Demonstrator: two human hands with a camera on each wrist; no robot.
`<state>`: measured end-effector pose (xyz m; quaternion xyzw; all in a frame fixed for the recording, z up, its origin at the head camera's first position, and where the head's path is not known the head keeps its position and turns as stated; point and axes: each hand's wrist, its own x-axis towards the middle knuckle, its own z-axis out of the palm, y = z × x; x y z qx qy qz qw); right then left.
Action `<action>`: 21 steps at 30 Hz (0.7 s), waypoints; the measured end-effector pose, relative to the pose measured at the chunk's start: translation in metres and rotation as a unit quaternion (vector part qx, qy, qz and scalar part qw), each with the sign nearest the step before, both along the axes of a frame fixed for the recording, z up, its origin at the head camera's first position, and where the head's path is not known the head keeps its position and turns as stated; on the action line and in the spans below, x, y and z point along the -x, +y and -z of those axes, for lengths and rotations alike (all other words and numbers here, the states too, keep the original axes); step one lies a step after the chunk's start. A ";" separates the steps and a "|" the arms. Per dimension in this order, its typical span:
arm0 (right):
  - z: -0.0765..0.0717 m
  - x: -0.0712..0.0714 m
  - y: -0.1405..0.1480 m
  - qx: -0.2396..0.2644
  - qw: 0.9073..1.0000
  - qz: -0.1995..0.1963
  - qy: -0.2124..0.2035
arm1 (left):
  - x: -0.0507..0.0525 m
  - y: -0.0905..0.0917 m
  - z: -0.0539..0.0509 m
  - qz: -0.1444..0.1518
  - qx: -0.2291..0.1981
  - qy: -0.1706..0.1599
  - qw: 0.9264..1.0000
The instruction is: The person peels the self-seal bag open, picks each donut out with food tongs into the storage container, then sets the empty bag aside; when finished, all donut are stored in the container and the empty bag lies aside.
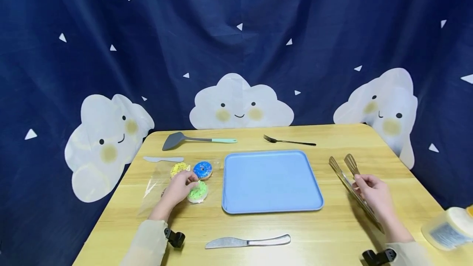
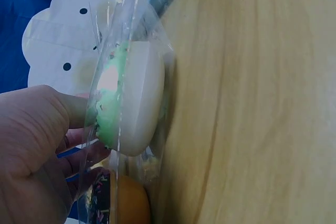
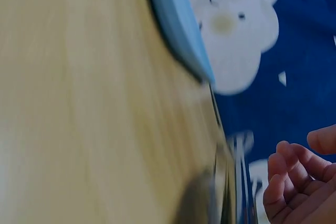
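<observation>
At left of frame, the left hand [image 1: 176, 190] has bent fingers against the film-covered green doughnut [image 1: 198, 192]; pinching cannot be confirmed. Yellow [image 1: 179, 168] and blue doughnuts [image 1: 202, 170] crowd it above. At right, the right hand [image 1: 375, 195], thumb apart, is beside the tongs [image 1: 340, 172]. Centrally, a tray [image 1: 273, 182] separates both hands.
</observation>
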<state>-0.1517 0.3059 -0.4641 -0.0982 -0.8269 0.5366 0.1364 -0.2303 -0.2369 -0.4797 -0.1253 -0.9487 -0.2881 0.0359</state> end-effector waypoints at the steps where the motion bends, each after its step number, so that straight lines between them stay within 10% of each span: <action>1: 0.002 -0.004 0.007 -0.009 1.000 0.007 0.001 | 0.001 0.001 0.000 -0.003 -0.005 -0.004 1.000; 13: 0.011 -0.021 0.033 -0.187 0.981 0.044 -0.019 | 0.000 0.000 -0.001 -0.005 0.025 0.015 1.000; 21: 0.013 -0.015 0.031 -0.226 0.973 -0.013 -0.036 | 0.000 -0.003 -0.002 0.000 -0.018 0.054 0.998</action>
